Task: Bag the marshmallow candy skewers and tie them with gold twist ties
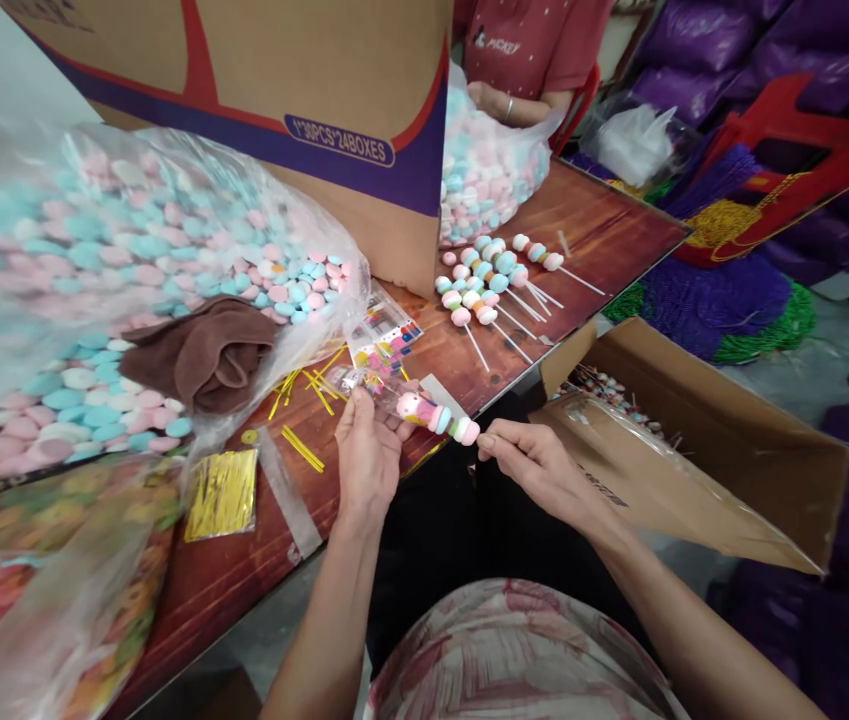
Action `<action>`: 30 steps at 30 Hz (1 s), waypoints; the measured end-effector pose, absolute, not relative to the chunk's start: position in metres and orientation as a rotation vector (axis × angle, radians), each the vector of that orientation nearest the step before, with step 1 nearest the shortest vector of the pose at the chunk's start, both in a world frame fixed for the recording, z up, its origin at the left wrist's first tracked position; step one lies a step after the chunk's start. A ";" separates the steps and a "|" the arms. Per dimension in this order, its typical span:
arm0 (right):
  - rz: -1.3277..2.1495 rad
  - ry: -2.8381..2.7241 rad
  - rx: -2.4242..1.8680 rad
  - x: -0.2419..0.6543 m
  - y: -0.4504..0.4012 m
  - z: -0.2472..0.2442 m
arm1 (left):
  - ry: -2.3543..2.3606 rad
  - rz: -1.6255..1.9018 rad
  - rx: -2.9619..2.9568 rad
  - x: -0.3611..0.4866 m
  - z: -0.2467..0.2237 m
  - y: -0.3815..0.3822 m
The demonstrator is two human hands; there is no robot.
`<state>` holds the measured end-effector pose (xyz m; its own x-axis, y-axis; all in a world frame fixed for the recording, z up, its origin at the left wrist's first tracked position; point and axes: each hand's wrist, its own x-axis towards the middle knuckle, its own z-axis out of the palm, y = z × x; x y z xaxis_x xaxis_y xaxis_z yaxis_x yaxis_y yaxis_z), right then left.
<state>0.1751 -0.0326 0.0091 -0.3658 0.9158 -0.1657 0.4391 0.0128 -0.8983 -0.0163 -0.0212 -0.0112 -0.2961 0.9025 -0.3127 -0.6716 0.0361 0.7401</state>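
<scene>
Between my hands is a marshmallow skewer (445,418) of pink, white and blue pieces, its far end inside a small clear printed bag (375,380). My left hand (370,455) pinches that bag, thumb on top. With thumb and fingers together, my right hand (533,458) grips the skewer's near end; the stick itself is mostly hidden by my fingers. Several finished skewers (499,285) with white sticks lie farther along the table. Just left of my left hand are loose gold twist ties (304,449) and a pack of them (220,495). More printed bags (386,328) lie beyond.
A large clear sack of marshmallows (169,230) covers the table's left, with a brown cloth (203,350) on it. A tall carton (281,60) stands behind. An open carton (754,430) holding skewers is at right. Across the table sits another person (529,50) beside a second sack (480,165).
</scene>
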 end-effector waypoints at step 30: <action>1.518 -1.544 -1.351 0.159 -0.037 0.005 | 0.971 1.504 0.274 -0.007 -0.010 -0.026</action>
<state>0.1591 -0.0375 0.0055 -0.3186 0.9169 -0.2403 0.2558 -0.1610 -0.9532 -0.0065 -0.0262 -0.0102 -0.2096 0.9071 -0.3650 -0.7060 0.1179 0.6983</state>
